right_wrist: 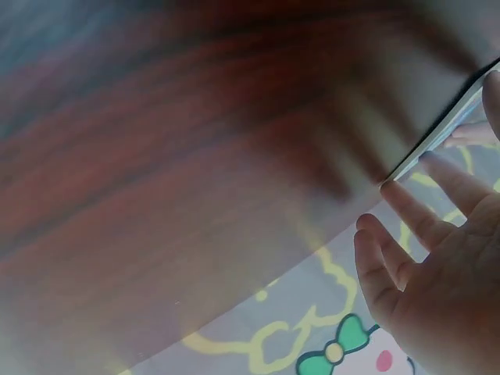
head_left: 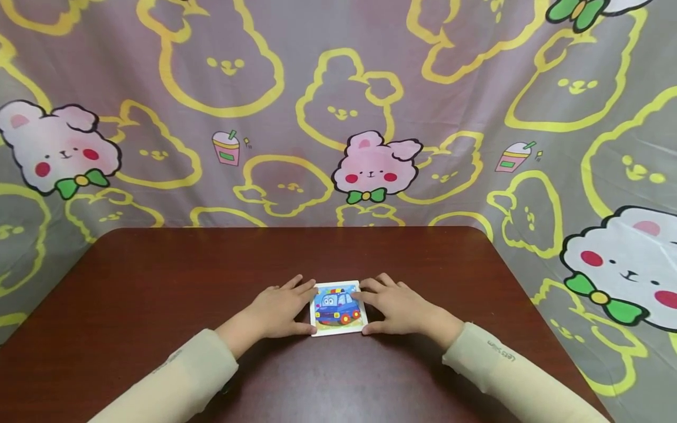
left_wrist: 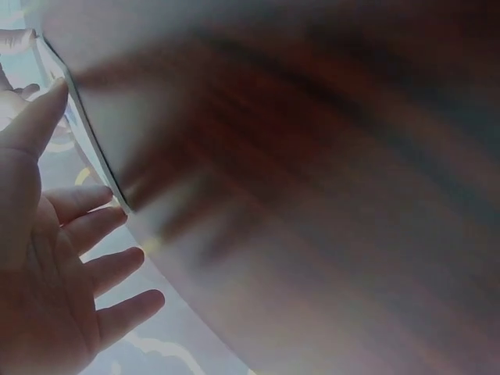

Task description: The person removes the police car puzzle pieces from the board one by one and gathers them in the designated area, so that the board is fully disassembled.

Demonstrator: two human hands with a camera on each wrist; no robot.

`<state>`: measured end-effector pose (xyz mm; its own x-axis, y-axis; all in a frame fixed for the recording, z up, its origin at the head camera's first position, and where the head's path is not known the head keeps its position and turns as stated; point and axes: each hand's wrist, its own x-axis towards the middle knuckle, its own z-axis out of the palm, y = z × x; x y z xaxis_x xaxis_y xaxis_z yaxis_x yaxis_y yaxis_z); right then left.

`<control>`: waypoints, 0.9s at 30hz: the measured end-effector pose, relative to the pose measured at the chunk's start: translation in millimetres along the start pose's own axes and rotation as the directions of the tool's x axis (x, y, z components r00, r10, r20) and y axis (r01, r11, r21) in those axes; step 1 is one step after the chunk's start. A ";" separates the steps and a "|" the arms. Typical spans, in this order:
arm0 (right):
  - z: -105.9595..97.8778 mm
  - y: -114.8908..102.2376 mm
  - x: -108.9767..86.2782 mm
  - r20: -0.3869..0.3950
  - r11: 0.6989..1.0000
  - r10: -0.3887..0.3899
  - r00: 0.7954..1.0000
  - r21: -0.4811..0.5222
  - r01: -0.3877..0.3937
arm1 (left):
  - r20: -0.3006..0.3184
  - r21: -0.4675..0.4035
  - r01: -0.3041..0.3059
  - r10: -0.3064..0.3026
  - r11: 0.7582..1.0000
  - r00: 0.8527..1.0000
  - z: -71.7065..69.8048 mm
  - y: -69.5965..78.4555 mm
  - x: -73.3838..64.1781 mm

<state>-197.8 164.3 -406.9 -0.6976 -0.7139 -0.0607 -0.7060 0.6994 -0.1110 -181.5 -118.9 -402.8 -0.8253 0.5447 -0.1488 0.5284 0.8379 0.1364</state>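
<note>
A thin square picture board (head_left: 338, 324) with a white border and a blue cartoon car with a roof light bar lies on the table, its thin edge showing in both wrist views. At its left side, my left hand (head_left: 279, 310) touches the edge with thumb and fingertips, the other fingers spread out. My right hand (head_left: 400, 306) mirrors it at the right side, its thumb at the near corner and a fingertip over the picture's edge. Fingers of both hands are fairly straight. In the right wrist view, the right hand's fingertips (right_wrist: 388, 187) meet the board's thin edge.
The dark red-brown table (head_left: 185, 264) has a glossy top with rounded far corners. Behind it and along the sides hangs a curtain (head_left: 285, 135) printed with cartoon rabbits and yellow outlines. Light sleeves (head_left: 174, 376) cover both forearms.
</note>
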 end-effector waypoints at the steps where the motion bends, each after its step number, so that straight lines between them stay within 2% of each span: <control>1: -0.3 -2.0 0.2 0.004 1.000 -0.003 1.000 0.008 0.003 | 0.001 -0.001 0.000 0.000 1.000 1.000 -0.3 -0.5 -2.7; 15: 4.2 -35.6 5.5 -0.005 0.998 -0.034 0.999 -0.047 0.034 | -0.010 -0.054 0.005 -0.006 0.999 1.000 5.7 -12.8 -38.3; 27: 5.5 -62.0 7.8 0.028 1.000 -0.026 0.999 0.015 0.026 | -0.028 -0.053 0.000 -0.001 0.999 1.000 9.4 -16.5 -67.3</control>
<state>-158.9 115.2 -406.0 -0.6751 -0.7327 -0.0858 -0.7220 0.6801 -0.1273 -132.9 -169.1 -404.2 -0.8313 0.5424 -0.1214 0.5172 0.8349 0.1883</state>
